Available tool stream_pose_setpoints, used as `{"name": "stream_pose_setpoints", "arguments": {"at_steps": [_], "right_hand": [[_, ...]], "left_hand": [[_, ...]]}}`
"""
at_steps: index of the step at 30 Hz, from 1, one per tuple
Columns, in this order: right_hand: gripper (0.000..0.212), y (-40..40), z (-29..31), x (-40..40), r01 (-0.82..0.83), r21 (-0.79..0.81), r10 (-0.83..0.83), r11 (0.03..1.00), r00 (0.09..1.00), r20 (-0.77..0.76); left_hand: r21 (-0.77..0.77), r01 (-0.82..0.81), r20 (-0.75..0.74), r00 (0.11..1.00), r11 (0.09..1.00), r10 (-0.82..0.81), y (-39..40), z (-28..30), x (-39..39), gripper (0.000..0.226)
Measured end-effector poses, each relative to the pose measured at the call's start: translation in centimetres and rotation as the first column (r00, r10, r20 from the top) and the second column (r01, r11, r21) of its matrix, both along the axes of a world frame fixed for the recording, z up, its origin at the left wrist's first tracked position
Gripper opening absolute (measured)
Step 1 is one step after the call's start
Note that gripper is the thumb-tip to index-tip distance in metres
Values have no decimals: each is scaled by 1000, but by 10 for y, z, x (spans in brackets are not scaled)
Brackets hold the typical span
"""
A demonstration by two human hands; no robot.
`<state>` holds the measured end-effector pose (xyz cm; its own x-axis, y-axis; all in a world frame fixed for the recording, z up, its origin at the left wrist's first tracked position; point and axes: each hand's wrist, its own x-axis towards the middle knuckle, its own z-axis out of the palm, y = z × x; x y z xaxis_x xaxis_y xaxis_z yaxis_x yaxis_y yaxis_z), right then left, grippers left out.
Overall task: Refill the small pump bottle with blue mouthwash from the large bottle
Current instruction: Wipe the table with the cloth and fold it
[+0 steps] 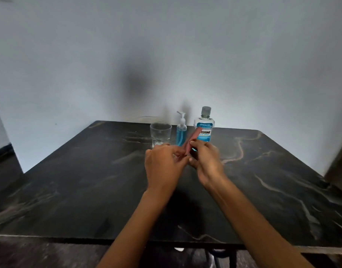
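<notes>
A small clear pump bottle with a white pump and blue liquid stands at the table's far edge. Right of it stands the large mouthwash bottle with a grey cap and blue label. In front of both, my left hand and my right hand meet above the table. Together they grip a flat pinkish-red object that slants up toward the large bottle; what it is I cannot tell. Its lower end is hidden in my fingers.
An empty drinking glass stands left of the pump bottle. The dark marble-patterned table butts against a pale wall. A brown object intrudes at the right edge.
</notes>
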<state>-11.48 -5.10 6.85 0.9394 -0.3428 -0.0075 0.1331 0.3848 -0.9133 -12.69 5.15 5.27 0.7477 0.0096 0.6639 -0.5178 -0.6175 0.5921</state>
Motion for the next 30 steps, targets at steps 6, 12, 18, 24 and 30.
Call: {"name": "stream_pose_setpoints", "arguments": {"at_steps": [6, 12, 18, 24, 30], "right_hand": [[14, 17, -10, 9, 83, -186, -67, 979, 993, 94], [14, 26, -37, 24, 87, -320, -81, 943, 996, 31], [11, 51, -33, 48, 14, -386, -6, 923, 1000, 22], [12, 92, -36, 84, -33, -475, 37, 879, 999, -2], [13, 108, -46, 110, -80, -435, 59, 897, 996, -61]], "left_hand": [[-48, -78, -10, 997, 996, 77, 18, 2, 20, 13], [-172, -29, -100, 995, 985, 12, 53, 8, 42, 13], [-435, -2, -200, 975, 900, -95, 94, 5, 65, 11], [-508, -87, -301, 950, 857, -82, 127, -7, 98, 19], [-457, -16, -312, 939, 889, -144, 133, 2, 123, 18]]}}
